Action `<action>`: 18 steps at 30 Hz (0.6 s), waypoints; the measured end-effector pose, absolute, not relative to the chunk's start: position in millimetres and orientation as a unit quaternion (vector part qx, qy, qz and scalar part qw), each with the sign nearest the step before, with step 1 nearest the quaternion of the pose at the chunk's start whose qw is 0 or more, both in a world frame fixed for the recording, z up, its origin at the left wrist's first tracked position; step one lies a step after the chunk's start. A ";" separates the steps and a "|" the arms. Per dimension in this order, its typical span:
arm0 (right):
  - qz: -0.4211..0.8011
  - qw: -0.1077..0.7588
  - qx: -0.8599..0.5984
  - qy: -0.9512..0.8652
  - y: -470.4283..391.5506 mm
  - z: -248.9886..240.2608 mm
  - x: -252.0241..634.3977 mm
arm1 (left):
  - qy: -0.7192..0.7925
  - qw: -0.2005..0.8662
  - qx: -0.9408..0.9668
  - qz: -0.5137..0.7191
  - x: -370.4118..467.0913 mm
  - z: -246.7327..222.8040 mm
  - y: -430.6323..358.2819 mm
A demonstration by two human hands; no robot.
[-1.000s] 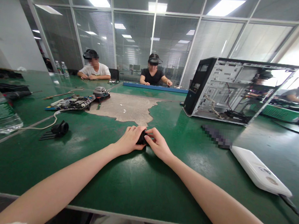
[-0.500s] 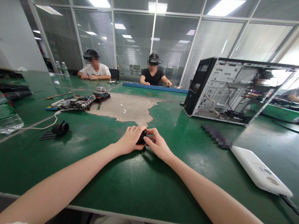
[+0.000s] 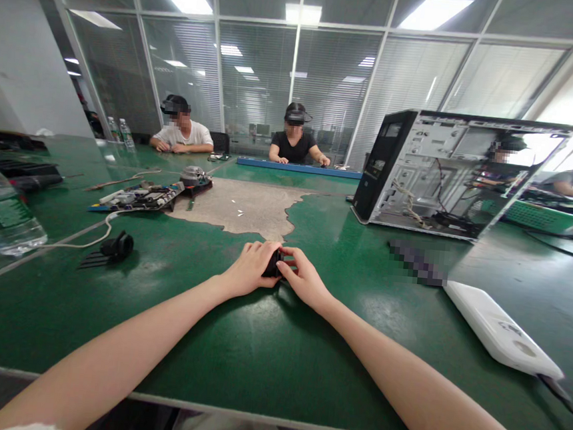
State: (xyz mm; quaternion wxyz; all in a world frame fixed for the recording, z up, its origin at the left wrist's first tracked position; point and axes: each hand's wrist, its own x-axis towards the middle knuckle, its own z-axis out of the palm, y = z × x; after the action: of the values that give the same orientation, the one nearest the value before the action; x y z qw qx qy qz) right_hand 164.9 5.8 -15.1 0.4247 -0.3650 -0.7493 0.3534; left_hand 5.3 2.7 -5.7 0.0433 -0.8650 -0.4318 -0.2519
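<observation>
A small black object (image 3: pixel 273 264) is held between my two hands just above the green table (image 3: pixel 254 359); its kind is hidden by my fingers. My left hand (image 3: pixel 249 268) wraps over its left side, thumb beneath. From the right, the thumb and fingers of my right hand (image 3: pixel 301 276) close on its edge. To the left lies a black plastic part (image 3: pixel 117 246) with several thin prongs. Farther back is a circuit board (image 3: pixel 142 197) with a white cable (image 3: pixel 90 245) near it.
An opened computer case (image 3: pixel 430 174) stands at the back right. A white power bank (image 3: pixel 504 331) with a cable lies on the right. A water bottle (image 3: pixel 0 210) is at the left. Two people sit across the table behind a blue bar (image 3: pixel 298 168). A green basket (image 3: pixel 542 217) sits far right.
Both hands keep their hold on the small black object, with hardly any movement. The whole view has shifted very slightly.
</observation>
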 end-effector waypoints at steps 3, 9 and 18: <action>0.360 0.420 -0.357 -0.753 5.2 -14.4 165.1 | -0.432 0.042 -0.865 -0.252 4.9 -5.5 2.5; 0.298 0.442 -0.342 -0.774 3.5 -14.4 165.3 | -0.430 0.039 -0.866 -0.252 4.2 -5.3 1.7; 0.321 0.438 -0.360 -0.759 5.5 -17.2 164.5 | -0.430 0.039 -0.866 -0.252 5.2 -5.5 2.7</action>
State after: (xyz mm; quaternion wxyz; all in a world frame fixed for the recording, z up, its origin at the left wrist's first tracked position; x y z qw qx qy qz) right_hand 164.5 5.5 -17.2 0.4382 -0.3597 -0.7589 0.3206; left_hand 5.2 2.7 -5.5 0.0388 -0.8662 -0.4298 -0.2521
